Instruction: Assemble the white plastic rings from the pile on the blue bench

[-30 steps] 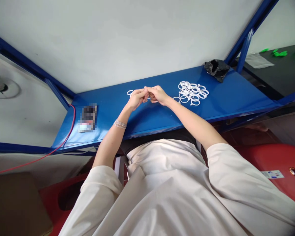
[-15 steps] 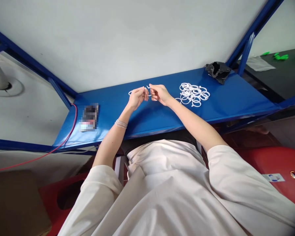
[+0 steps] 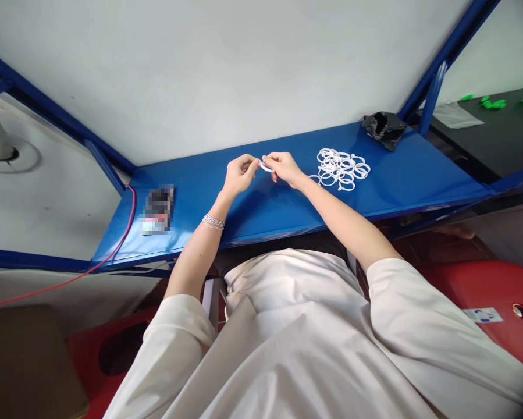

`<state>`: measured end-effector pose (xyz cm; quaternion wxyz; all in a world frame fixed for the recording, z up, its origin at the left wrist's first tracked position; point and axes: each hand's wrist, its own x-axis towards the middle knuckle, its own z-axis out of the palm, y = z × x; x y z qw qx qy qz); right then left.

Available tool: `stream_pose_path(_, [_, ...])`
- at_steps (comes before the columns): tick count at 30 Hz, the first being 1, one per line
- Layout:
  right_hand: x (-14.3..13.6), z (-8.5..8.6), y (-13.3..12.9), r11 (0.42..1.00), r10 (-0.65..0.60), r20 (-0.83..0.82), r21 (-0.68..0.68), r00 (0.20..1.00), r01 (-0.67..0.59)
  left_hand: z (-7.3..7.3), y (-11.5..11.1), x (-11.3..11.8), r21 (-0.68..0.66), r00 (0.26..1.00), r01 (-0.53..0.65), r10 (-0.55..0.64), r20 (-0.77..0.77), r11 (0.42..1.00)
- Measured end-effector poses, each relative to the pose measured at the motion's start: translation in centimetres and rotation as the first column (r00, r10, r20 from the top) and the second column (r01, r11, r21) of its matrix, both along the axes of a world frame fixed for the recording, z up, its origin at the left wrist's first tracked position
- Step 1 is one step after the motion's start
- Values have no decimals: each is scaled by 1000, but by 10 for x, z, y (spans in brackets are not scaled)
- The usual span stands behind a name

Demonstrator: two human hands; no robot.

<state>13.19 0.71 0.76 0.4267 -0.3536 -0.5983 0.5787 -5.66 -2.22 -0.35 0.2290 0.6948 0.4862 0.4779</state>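
A thin white plastic ring (image 3: 266, 168) is held up between my two hands over the blue table. My left hand (image 3: 240, 174) pinches its left end with thumb and fingertips. My right hand (image 3: 284, 167) has thumb and fingers closed on the other side, and they cover part of the ring. To the right of my right wrist, a loose pile of similar white rings (image 3: 340, 167) lies on the table, several overlapping, some with a small knob on the rim.
The blue table (image 3: 287, 206) runs along a pale wall. At its back right sits a crumpled black plastic bag (image 3: 385, 129). A blurred-out item (image 3: 157, 209) lies at the left, near a red cable (image 3: 128, 230). A red stool (image 3: 483, 285) stands at my right.
The white piece stretched between my hands now shows as a closed, narrow ring. My left hand has turned, and its fingertips now meet those of my right hand more closely.
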Motion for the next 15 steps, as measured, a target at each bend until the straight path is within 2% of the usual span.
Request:
stream_pose_path(4, [-2,-1,-4,995,30,112,94,993,-41,-2,1,-3,39,994,-88,90,-68,995])
stream_pose_path(7, [-2,0,-9,978,41,226,192,973,-86,-4,2,-3,17,993,-98,99,-71,995])
stream_pose_path(10, [-1,0,-11,958,-15,284,279,959,-68,-5,3,-1,-13,996,-69,69,-59,998])
stream_pose_path(15, [1,-2,-7,931,-90,331,364,939,-39,-5,3,0,-76,998,60,-61,-12,995])
